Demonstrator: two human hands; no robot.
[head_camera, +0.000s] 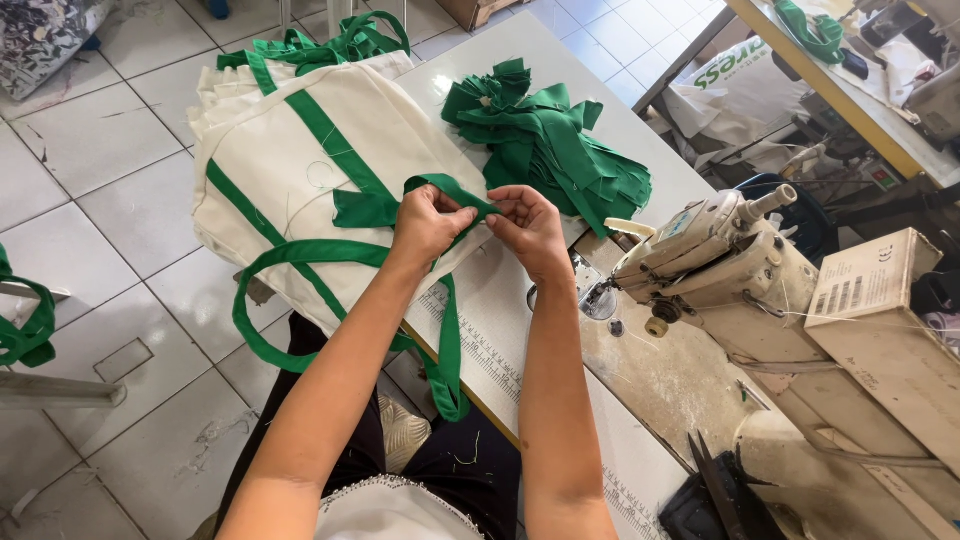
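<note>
We cannot see where the flat green fabric strap (455, 195) ends, as our left hand (428, 225) and right hand (527, 222) close their fingertips over it and hide the fold, just in front of the worn cream metal sewing machine (700, 250). Right of the machine sits a pale cardboard box (880, 320) with a small printed label, its far end cut off. Left of the machine lie stacked cream cloth bags (290, 170) with green trim, and behind it a heap of cut green strips (550, 145).

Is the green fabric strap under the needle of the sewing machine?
No, both hands hold the green fabric strap over the cream bags, left of the sewing machine.
</note>
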